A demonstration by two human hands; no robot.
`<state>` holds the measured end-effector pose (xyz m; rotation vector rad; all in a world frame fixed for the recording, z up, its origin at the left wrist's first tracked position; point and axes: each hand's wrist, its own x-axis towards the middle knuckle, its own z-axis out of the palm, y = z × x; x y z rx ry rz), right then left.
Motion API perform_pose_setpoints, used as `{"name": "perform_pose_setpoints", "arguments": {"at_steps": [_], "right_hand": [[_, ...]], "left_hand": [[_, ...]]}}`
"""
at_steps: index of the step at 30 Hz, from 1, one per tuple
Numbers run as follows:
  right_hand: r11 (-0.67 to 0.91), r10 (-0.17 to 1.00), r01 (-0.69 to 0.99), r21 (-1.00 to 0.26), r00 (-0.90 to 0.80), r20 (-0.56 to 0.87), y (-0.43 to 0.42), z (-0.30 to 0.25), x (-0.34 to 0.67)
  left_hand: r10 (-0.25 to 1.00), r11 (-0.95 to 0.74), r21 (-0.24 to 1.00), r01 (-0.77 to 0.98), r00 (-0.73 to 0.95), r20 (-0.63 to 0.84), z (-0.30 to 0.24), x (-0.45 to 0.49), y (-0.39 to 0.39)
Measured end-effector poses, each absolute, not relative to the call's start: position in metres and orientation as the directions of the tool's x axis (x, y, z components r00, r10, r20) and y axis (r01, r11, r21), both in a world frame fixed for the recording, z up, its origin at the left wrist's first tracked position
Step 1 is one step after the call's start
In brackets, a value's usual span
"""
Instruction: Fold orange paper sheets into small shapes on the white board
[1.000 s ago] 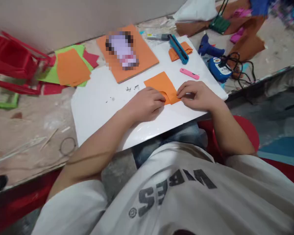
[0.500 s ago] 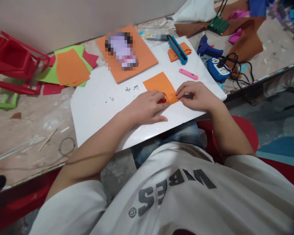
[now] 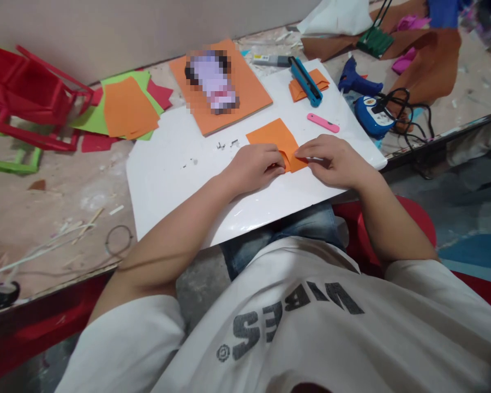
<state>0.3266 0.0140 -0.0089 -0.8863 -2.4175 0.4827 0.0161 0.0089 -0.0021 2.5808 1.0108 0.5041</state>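
A small sheet of orange paper (image 3: 275, 132) lies on the white board (image 3: 167, 180) in front of me. Its near left edge is bent up in a curl, and my left hand (image 3: 257, 165) pinches it there with fingers closed. On the sheet's right side, my right hand (image 3: 334, 159) has thumb and fingertips closed on the paper's edge. Beyond the hands lies a pink folding knife (image 3: 323, 123). Farther back, a teal box cutter (image 3: 306, 82) rests on a folded orange paper piece (image 3: 321, 79).
At the right are a blue glue gun (image 3: 358, 81) and a blue-and-white device (image 3: 375, 117) with black cables. An orange pad (image 3: 253, 93) carries a blurred-out picture. Cut paper (image 3: 129, 109) and a red chair-like frame (image 3: 28, 103) stand at left.
My left hand has curled its fingers in, and the paper's near left edge is lifted more. My right fingers have moved slightly in along the sheet. The whole view has shifted a little.
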Motion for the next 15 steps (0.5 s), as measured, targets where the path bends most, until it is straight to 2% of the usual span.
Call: {"name": "perform_pose_setpoints", "arguments": {"at_steps": [4, 7, 15], "right_hand": [[0.728, 0.678, 0.58, -0.365, -0.687, 0.262, 0.0, -0.01, 0.323], [0.704, 0.702, 0.635, -0.318, -0.688, 0.182, -0.017, -0.008, 0.317], [0.739, 0.655, 0.597, -0.312, -0.745, 0.125, -0.034, -0.01, 0.31]], "left_hand": [[0.762, -0.62, 0.434, 0.654, 0.633, 0.135, 0.0, 0.023, 0.006], [0.78, -0.601, 0.439, 0.668, 0.61, 0.141, -0.002, 0.022, 0.006], [0.749, -0.647, 0.448, 0.617, 0.623, 0.225, -0.012, 0.016, 0.015]]}}
